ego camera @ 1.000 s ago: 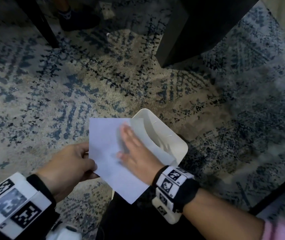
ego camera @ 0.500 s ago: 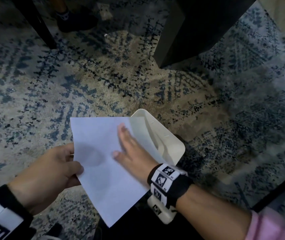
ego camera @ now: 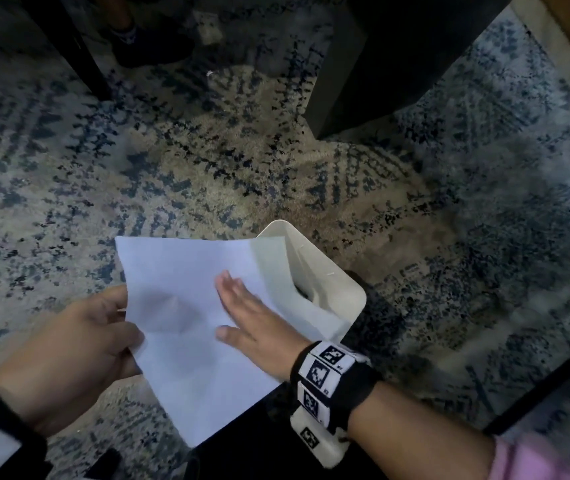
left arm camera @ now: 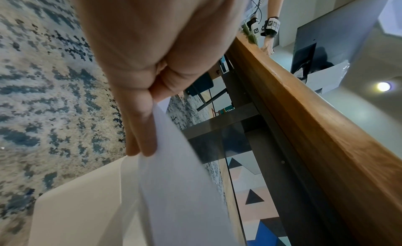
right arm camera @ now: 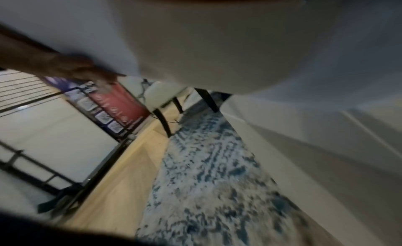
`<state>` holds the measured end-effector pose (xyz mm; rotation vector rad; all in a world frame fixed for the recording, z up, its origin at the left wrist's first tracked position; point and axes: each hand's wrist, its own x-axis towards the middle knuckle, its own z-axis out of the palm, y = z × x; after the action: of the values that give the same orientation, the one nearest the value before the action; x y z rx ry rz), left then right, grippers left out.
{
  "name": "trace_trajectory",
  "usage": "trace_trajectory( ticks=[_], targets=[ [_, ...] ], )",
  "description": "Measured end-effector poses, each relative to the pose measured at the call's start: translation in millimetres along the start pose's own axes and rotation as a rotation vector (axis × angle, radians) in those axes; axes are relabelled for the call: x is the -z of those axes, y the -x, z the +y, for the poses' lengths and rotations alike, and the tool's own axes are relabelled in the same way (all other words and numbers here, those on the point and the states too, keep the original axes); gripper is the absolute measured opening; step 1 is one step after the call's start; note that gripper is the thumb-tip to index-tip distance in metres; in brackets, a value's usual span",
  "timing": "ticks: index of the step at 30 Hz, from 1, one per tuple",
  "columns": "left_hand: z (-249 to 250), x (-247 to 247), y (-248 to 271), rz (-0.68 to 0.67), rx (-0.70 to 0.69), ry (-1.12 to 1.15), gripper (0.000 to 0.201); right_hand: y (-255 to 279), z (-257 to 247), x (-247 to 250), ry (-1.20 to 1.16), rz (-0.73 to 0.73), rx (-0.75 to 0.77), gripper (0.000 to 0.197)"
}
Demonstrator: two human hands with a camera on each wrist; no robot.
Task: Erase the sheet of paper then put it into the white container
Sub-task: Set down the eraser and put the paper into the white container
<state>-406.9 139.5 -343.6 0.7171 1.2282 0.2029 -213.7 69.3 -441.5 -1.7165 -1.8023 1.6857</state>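
The left hand (ego camera: 79, 344) pinches the left edge of the sheet of paper (ego camera: 186, 327) between thumb and curled fingers, holding it over the near side of the white container (ego camera: 328, 271), which stands on the patterned blue and beige rug (ego camera: 207, 174). The right hand (ego camera: 252, 327) lies flat on top of the sheet with its fingers straight and close together. The sheet's right part covers the container's opening, and its lower corner hangs free toward the person.
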Motion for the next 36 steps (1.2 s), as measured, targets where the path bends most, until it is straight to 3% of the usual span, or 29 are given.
trace_trajectory(
  ticks=[4,5,7,10,13,15,17,20,21,23,25,28,30,33,36],
  targets=[
    [1,3,0,0.037,-0.004,0.023,0.053,2,47,11,-0.120,0.039,-0.441,0.063],
    [1,3,1,0.045,-0.007,0.021,0.053,3,54,16,-0.084,0.044,-0.488,0.063],
    [0,2,0,0.048,-0.005,0.013,0.052,3,50,24,-0.028,0.083,-0.414,0.064],
    [-1,-7,-3,0.052,-0.004,0.025,0.051,12,2,17,-0.012,0.102,-0.113,0.067],
    [1,-14,-8,0.046,-0.017,0.043,0.050,35,-46,-5,-0.046,0.024,0.160,0.067],
    [3,-13,-10,0.047,-0.020,0.064,0.049,43,-42,-15,-0.018,-0.022,0.198,0.059],
    [5,-9,-8,0.047,-0.017,0.088,0.048,44,-5,-13,0.034,-0.029,0.042,0.056],
    [6,-2,-4,0.055,-0.018,0.088,0.051,41,52,8,0.226,-0.053,-0.358,0.057],
    [6,-1,-4,0.058,-0.014,0.084,0.051,40,59,16,0.234,-0.022,-0.424,0.057],
    [6,0,-3,0.060,-0.005,0.079,0.050,37,49,25,0.144,0.081,-0.394,0.061],
    [5,-4,-3,0.044,-0.002,0.076,0.050,33,17,22,0.040,0.131,-0.214,0.063],
    [8,-10,-4,0.026,-0.014,0.083,0.050,24,-13,8,0.020,0.036,-0.016,0.062],
    [11,-9,-2,0.028,-0.029,0.087,0.052,16,12,10,-0.011,0.054,-0.141,0.061],
    [12,1,3,0.063,-0.042,0.076,0.053,16,65,26,-0.002,0.022,-0.519,0.062],
    [10,5,2,0.068,-0.024,0.055,0.053,14,72,39,-0.007,0.078,-0.540,0.064]
  ],
)
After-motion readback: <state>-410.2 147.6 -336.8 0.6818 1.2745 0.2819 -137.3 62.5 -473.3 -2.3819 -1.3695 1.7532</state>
